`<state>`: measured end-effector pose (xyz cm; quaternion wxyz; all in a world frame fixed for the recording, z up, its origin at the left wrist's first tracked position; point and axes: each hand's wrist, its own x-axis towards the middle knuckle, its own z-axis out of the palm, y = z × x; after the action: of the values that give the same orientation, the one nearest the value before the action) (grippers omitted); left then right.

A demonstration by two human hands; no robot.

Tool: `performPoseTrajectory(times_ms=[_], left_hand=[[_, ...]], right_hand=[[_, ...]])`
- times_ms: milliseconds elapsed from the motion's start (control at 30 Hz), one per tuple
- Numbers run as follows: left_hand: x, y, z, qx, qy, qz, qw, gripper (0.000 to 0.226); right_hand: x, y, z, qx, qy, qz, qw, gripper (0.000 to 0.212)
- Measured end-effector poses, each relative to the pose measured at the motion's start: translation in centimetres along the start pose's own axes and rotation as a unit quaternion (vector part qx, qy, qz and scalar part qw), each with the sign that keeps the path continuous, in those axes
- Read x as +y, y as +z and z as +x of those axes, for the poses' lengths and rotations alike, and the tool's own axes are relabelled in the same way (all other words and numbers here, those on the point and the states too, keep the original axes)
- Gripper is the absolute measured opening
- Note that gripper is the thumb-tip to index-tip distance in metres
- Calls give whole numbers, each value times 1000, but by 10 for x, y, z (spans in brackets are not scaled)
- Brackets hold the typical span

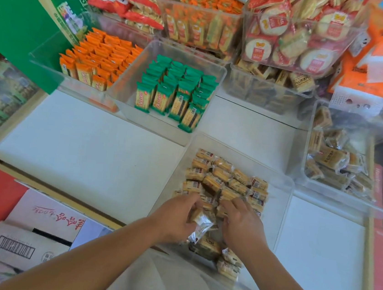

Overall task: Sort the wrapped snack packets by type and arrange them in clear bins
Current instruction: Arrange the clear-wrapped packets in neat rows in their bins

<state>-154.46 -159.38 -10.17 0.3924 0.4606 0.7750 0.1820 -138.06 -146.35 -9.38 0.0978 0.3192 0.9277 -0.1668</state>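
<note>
Two bare hands meet inside the clear rectangular plastic bin closest to us, where we see tan biscuit packets in clear wrappers lined in rows across its far half. Our left hand pinches one clear-wrapped tan packet between thumb and curled fingers, at the bin's near left side. Our right hand, just beside it, bends its fingers down onto the nearest row; we cannot tell whether they grip anything. Beyond the bin stand green-wrapped packets, with orange-wrapped packets beyond it to the left. A white cardboard box lies left of the bin.
</note>
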Motion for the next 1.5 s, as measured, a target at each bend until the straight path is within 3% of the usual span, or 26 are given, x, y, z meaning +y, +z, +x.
performPoseTrajectory(times_ms=[133, 300, 367, 433, 533, 667, 833, 933, 1033, 1133, 1267, 1333, 1400, 1500], left_hand=[[-1, -14, 2, 46, -35, -127, 990, 59], [0, -16, 2, 133, 86, 43, 986, 54], [-1, -24, 5, 144, 116, 93, 978, 49], [-2, -34, 7, 143, 160, 167, 962, 43], [-10, -48, 6, 157, 195, 293, 923, 35], [-27, -66, 4, 147, 203, 292, 923, 34], [-22, -63, 1, 153, 218, 282, 922, 36], [-24, -53, 4, 132, 223, 287, 922, 34], [-23, -43, 11, 108, 190, 348, 911, 31], [-19, -37, 17, 113, 171, 388, 899, 27], [-24, -48, 11, 139, 192, 310, 921, 29], [-30, -56, -10, 185, 188, 260, 929, 33], [-36, -56, -36, 225, 167, 206, 937, 25], [-44, -50, -69, 216, 118, 108, 963, 18]], right_hand=[[3, 10, 4, 56, 1, -23, 998, 51], [-1, 9, 4, 134, -35, -33, 990, 46], [-9, 10, 7, 156, -82, -25, 984, 33], [-13, 15, 17, 155, -95, -27, 983, 21], [-13, 15, 41, 118, -44, -31, 992, 29], [-6, 4, 66, 82, 29, 13, 996, 29], [-3, 7, 64, 95, 20, 57, 994, 29], [-4, 10, 59, 122, 2, 111, 986, 11], [-12, 12, 51, 95, -51, 201, 974, 35], [-25, 16, 45, 72, -108, 170, 977, 49], [-42, 19, 55, 57, -120, 106, 985, 42], [-49, 16, 59, 8, -118, 88, 989, 39], [-54, 10, 61, -60, -81, 108, 989, 37], [-59, 4, 59, -76, -9, 172, 982, 36]])
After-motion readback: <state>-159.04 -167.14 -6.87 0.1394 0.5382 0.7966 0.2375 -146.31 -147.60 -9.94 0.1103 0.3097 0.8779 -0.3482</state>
